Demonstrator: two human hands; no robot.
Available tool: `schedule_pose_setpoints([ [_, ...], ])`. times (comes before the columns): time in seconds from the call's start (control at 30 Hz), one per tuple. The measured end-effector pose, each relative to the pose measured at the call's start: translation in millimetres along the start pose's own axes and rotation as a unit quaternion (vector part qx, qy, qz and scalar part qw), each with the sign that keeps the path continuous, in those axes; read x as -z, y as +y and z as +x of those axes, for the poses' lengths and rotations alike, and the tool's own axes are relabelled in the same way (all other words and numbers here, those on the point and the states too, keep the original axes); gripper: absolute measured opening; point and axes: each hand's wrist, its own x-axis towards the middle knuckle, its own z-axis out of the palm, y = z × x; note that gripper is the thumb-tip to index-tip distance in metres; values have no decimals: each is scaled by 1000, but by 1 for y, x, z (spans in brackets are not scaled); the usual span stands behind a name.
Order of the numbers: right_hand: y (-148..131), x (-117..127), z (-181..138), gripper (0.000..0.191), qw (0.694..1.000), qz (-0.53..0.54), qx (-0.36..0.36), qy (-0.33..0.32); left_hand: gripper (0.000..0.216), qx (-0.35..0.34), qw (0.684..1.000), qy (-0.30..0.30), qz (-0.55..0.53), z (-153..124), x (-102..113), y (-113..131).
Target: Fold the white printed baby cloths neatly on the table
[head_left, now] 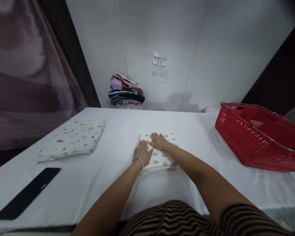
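A small folded white cloth point(159, 160) with grey printed shapes lies flat in the middle of the white-covered table point(113, 183). My left hand point(142, 153) rests on its left edge, fingers stretched out and thumb apart. Pressed flat on its upper part is my right hand point(159, 141), with the fingers spread toward the upper left. The hands almost meet, and both lie on top of the cloth without gripping it. A larger folded white cloth point(75, 137) with small scattered prints lies at the table's left side.
A red plastic basket point(255, 141) with metal handles stands at the right. At the front left lies a flat black panel point(28, 193). Beyond the far edge, a stack of folded fabrics point(126, 93) stands against the white wall, near paper notes point(159, 73).
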Motion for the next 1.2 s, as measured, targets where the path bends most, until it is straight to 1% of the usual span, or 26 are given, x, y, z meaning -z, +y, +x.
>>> schedule_pose_setpoints([
  [0.13,2,-2,-44,70,999,-19,-17,41,67,3,1000,-3,-15,-1,3,2],
  [0.2,5,-8,-65,69,999,-18,-25,41,67,4,1000,-9,-23,-1,5,3],
  [0.27,9,-10,-79,67,999,0,-34,27,68,2,1000,-12,-26,-1,5,3],
  [0.3,11,-10,-84,67,999,9,-39,27,69,1,1000,-12,-27,0,5,3],
  [0.4,19,-9,-95,66,995,17,-75,65,69,-2,999,-11,-34,2,3,1],
  [0.47,25,-10,-101,63,991,27,-101,79,68,1,999,-11,-41,3,2,1],
  [0.53,33,-14,-107,60,989,56,-111,78,67,2,999,-8,-53,3,1,0],
  [0.6,41,-19,-110,58,983,98,-114,105,65,-3,997,0,-73,3,1,0],
  [0.67,48,-23,-113,58,966,154,-134,160,62,-8,994,17,-111,3,1,-1],
  [0.7,52,-24,-115,59,952,191,-154,185,61,-2,991,28,-131,2,2,-2],
  [0.77,59,-23,-119,61,912,281,-211,212,60,29,985,57,-163,0,4,-4],
  [0.83,63,-19,-124,66,862,367,-274,216,58,85,976,74,-185,-3,8,-7],
  [0.87,64,-16,-126,69,840,401,-298,212,56,114,971,71,-196,-4,10,-8],
  [0.93,63,-9,-129,75,809,445,-327,200,53,162,960,52,-222,-4,15,-11],
  [1.0,61,-2,-127,81,795,472,-337,180,52,191,951,30,-241,-2,19,-15],
  [1.1,60,4,-120,87,782,495,-347,150,53,219,939,9,-266,5,25,-21],
  [1.2,69,8,-112,88,774,528,-323,133,50,243,920,-1,-307,8,26,-21],
])
